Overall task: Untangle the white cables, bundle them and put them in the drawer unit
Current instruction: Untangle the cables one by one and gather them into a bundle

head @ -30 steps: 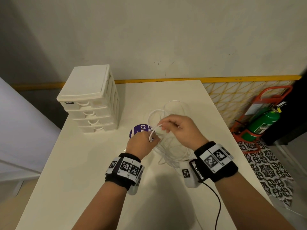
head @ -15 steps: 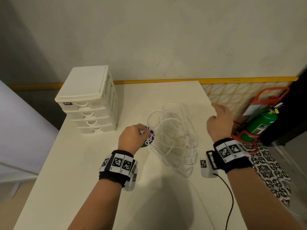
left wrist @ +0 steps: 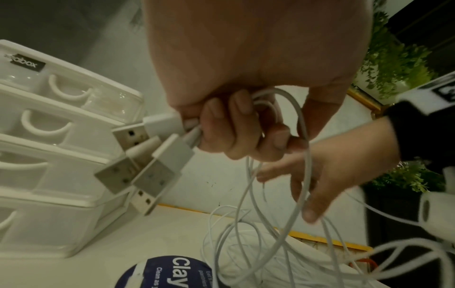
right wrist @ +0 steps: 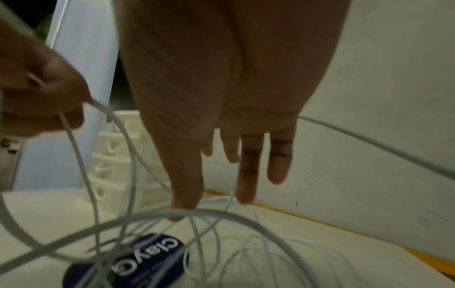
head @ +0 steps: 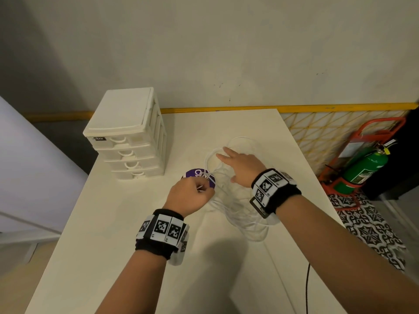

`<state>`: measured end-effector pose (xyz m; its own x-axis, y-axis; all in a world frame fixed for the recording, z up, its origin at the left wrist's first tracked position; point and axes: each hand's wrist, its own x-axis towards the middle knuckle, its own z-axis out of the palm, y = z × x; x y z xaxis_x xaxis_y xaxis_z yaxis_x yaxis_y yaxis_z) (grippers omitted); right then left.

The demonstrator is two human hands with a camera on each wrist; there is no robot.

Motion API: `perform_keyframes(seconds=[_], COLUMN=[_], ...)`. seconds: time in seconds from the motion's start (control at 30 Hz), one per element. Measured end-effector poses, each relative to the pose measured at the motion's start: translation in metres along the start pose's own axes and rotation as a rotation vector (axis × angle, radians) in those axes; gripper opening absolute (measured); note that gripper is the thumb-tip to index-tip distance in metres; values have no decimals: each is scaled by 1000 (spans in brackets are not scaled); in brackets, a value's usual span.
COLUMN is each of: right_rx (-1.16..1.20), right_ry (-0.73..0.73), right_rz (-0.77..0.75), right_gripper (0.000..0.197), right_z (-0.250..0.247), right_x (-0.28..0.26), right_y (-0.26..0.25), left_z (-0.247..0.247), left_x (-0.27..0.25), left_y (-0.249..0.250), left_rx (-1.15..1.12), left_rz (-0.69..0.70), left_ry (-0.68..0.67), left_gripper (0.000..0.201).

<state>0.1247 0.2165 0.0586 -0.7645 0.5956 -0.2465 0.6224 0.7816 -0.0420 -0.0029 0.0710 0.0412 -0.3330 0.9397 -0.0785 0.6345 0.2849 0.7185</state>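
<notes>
Nearby, surroundings: white table (head: 95, 245) against a pale wall; green fire extinguisher (head: 360, 171) in an orange stand on the floor off the table's right edge; patterned floor tiles under it.
Drawer unit (head: 129, 134): white, four drawers, all closed, at the table's far left corner; well apart from the cable heap.
Purple disc (head: 197, 175): round, flat on the table, white lettering "Clay" legible in both wrist views; sits between drawer unit and heap, cable strands crossing over it.
White cables (head: 238, 207): loose tangle of loops on the table centre-right, partly hidden under the right forearm; several strands rise from the heap to the left hand.
Left hand (head: 190, 198): fingers curled tight round a bunch of cable ends; left wrist view shows USB plugs (left wrist: 145, 165) sticking out of the fist toward the drawer unit.
Right hand (head: 242, 166): fingers straight and spread, palm down over the far loops; right wrist view shows fingertips (right wrist: 182, 202) at or touching a strand, nothing gripped.
In the way: right wrist band and forearm cover the heap's middle; loops pass close across the right wrist lens.
Change from half a second ago: right hand was out near the table's right edge, clear of the heap; it has come back over the loops. Left hand has kept its grip, shifted slightly nearer. Disc was mostly hidden behind the left hand, now shows more.
</notes>
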Motion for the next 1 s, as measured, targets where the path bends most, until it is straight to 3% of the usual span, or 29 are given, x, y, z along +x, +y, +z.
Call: perform_keyframes(seconds=[0.1, 0.17, 0.27, 0.33, 0.37, 0.47, 0.53, 0.6, 0.67, 0.7, 0.73, 0.83, 0.93, 1.0], right_rx=[-76, -105, -132, -82, -9, 226, 327, 444, 540, 583, 628, 776, 1025, 1190], right_ry=[-98, -95, -208, -295, -260, 124, 323, 393, 445, 497, 570, 834, 1115, 1241], right_rz=[115, 200, 308, 321, 318, 275, 144, -24, -142, -177, -198, -213, -140, -40], right_gripper=[88, 76, 51, 47, 47, 39, 31, 24, 17, 15, 15, 12, 10, 13], right_z=[11, 19, 23, 29, 32, 35, 27, 11, -4, -12, -19, -48, -84, -102], right_x=[6, 6, 3, -1, -5, -17, -21, -20, -20, -20, -22, -31, -43, -49], right_y=[7, 17, 32, 40, 42, 39, 25, 1, -23, -31, -37, -41, -31, -19], left_z=[-5, -10, -21, -29, -31, -32, -23, -11, -1, 2, 4, 7, 8, 10], left_x=[-2, -2, -1, 2, 3, 6, 8, 13, 16, 17, 20, 25, 25, 22], left_y=[-4, -8, -16, -23, -26, -28, -21, -11, 2, 7, 8, 3, -7, -12], left_rx=[-7, -5, -27, -34, -39, -100, -172, -237, -226, -218, -212, -192, -62, -9], left_rz=[-10, -24, -79, -144, -170, -197, -145, -50, 24, 46, 50, 8, -26, -58], left_ry=[-38, -28, 42, 99, 132, 183, 118, 29, -1, 0, 1, -35, -84, -89], left_gripper=[23, 29, 14, 21, 26, 40, 45, 41, 21, 19, 29, 45, 23, 28])
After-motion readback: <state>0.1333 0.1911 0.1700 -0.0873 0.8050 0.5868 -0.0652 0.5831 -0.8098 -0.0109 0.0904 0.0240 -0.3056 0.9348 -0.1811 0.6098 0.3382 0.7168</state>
